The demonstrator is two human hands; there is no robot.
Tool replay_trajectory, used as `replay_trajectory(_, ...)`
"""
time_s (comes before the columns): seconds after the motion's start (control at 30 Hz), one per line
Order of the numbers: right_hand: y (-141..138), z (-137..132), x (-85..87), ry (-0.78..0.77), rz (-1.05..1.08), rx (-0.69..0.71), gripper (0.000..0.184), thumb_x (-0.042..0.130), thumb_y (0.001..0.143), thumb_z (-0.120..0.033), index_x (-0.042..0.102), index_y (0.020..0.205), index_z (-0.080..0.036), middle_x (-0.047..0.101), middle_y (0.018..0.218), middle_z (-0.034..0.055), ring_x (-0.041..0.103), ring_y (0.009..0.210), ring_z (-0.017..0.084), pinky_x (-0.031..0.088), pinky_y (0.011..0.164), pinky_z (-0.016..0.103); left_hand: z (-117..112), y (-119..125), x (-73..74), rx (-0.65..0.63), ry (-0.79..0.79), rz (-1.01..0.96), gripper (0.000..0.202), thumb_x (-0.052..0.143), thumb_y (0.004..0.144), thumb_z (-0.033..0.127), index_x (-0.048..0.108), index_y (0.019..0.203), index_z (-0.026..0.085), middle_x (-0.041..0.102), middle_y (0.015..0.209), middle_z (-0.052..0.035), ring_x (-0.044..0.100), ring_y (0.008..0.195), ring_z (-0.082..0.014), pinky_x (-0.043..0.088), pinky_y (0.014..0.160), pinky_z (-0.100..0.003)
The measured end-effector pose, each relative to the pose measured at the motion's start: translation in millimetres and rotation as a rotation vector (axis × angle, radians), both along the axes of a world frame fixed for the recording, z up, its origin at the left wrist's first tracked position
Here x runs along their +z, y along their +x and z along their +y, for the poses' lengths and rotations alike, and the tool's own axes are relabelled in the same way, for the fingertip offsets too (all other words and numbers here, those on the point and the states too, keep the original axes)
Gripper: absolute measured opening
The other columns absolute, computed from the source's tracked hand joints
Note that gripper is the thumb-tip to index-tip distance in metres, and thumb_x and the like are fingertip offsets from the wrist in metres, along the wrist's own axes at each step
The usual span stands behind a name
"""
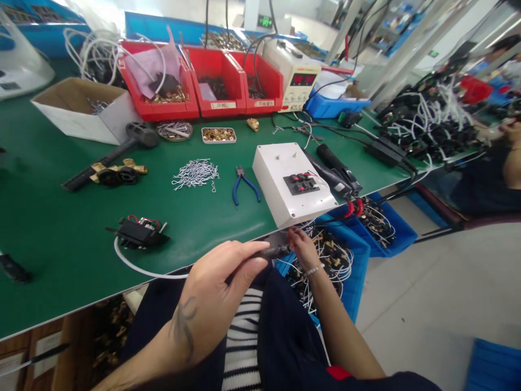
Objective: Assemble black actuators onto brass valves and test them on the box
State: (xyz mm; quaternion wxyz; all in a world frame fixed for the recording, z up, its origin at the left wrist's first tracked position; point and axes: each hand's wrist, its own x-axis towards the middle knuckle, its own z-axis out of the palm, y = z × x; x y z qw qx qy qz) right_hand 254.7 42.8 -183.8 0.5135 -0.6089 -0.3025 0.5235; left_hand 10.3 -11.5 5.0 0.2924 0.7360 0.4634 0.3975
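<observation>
My left hand (226, 282) is closed around a dark, blurred cylindrical part (275, 245) above the table's front edge. At the far end of that part, my right hand (302, 247) has its fingers pinched together; what they grip is too small and blurred to make out. A white tube (142, 271) runs from beneath my left hand to a black device with red wires (140, 233) lying on the green table (211, 228). Beyond my hands stands a white control box (295, 182) with black-and-red terminals. Blue-handled cutters (244, 187) lie beside a pile of metal clips (196, 174).
Blue crates (360, 271) of tubed parts stand below the table's right edge. Red bins (215, 108), a power supply (299, 81) and a white carton (89, 122) line the back. A black mallet (109, 155) lies at left. Another person's arm (512, 163) shows far right.
</observation>
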Motion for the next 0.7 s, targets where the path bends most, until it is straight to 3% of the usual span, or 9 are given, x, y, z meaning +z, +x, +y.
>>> replay_trajectory(0.2,-26,-21,3.3,-0.038,-0.027,0.347,0.041,0.084,0.059,-0.053,0.069,0.071,-0.016,0.062,0.059,0.0004,0.051,0.052,0.011,0.044,0.052,0.026,-4,4,2.5,0.09,0.127,-0.007,0.007,0.068,0.092,0.017,0.07,0.097,0.02,0.074,0.09,0.0016,0.068,0.077,-0.0105,0.058,0.075,-0.021)
replay_trajectory(0.3,-29,-35,19.6,-0.025,-0.06,0.474,0.042,0.083,0.061,-0.055,0.066,0.058,-0.017,0.058,0.05,-0.0006,0.053,0.049,0.012,0.046,0.051,0.026,-7,3,2.1,0.129,0.207,0.021,0.009,0.068,0.091,0.013,0.068,0.099,0.018,0.074,0.092,-0.001,0.069,0.081,-0.0112,0.058,0.075,-0.022)
replay_trajectory(0.37,-29,-46,38.0,0.0,-0.08,0.505,0.042,0.081,0.067,-0.056,0.069,0.061,-0.016,0.062,0.056,0.0017,0.059,0.055,0.014,0.052,0.056,0.028,-8,1,0.7,0.137,0.275,0.06,0.015,0.068,0.091,0.01,0.067,0.103,0.017,0.073,0.094,-0.0024,0.069,0.084,-0.0114,0.058,0.076,-0.022)
replay_trajectory(0.43,-30,-56,62.7,0.079,-0.086,0.492,0.034,0.077,0.077,-0.05,0.074,0.073,-0.016,0.07,0.072,0.0051,0.066,0.068,0.015,0.057,0.067,0.029,-9,-1,-1.8,0.129,0.338,0.097,0.019,0.068,0.09,0.008,0.066,0.106,0.017,0.072,0.096,-0.0035,0.068,0.085,-0.0112,0.057,0.076,-0.022)
replay_trajectory(0.53,-36,-66,105.0,0.398,0.034,0.384,0.015,0.069,0.09,-0.034,0.077,0.095,-0.022,0.072,0.094,0.0036,0.07,0.076,0.012,0.06,0.072,0.027,-10,-3,-6.4,0.113,0.391,0.137,0.022,0.069,0.089,0.006,0.065,0.108,0.017,0.072,0.096,-0.004,0.067,0.086,-0.0117,0.056,0.077,-0.023)
replay_trajectory(0.6,-45,-67,129.7,0.606,0.162,0.276,0.013,0.065,0.094,-0.028,0.076,0.1,-0.025,0.071,0.095,0.001,0.07,0.07,0.009,0.06,0.066,0.023,-11,-4,-8.6,0.109,0.406,0.153,0.023,0.069,0.089,0.006,0.065,0.109,0.017,0.071,0.096,-0.0038,0.066,0.085,-0.0119,0.056,0.077,-0.024)
replay_trajectory(0.7,-59,-60,152.9,0.691,0.241,0.161,0.012,0.066,0.094,-0.029,0.075,0.097,-0.023,0.07,0.087,0.0005,0.068,0.065,0.008,0.058,0.059,0.02,-12,-5,-9.4,0.11,0.41,0.16,0.025,0.068,0.089,0.005,0.065,0.11,0.017,0.071,0.098,-0.0035,0.066,0.086,-0.012,0.055,0.077,-0.024)
